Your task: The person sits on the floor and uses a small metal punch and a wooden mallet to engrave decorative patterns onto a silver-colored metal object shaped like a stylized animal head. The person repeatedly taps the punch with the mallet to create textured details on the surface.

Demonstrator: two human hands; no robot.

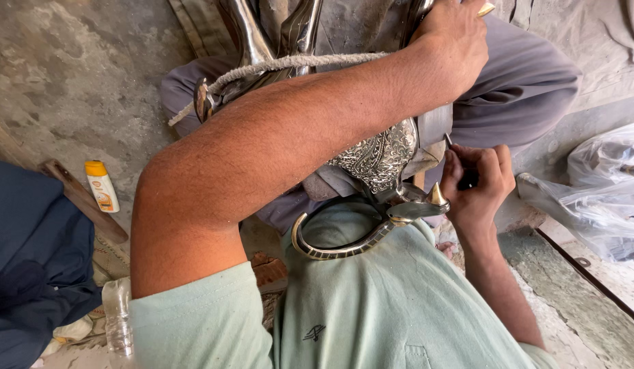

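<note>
An ornate silver metal pot [379, 158] with engraved patterns lies across my lap, its curved handle [341, 247] toward my chest and a pointed gold finial [436, 195] beside it. A rope [283, 64] runs over the pot's upper part. My left arm crosses the frame, and my left hand [453, 42] is closed over the far end of the pot at the top. My right hand [477, 186] grips a small dark tool [467, 179]; its thin metal tip touches the pot's right edge near the engraved body.
A small white bottle with an orange cap [102, 186] lies on the concrete floor next to a wooden plank [85, 199]. A clear plastic bottle [117, 318] and dark blue cloth [30, 260] are at lower left. Plastic bags [597, 191] sit at right.
</note>
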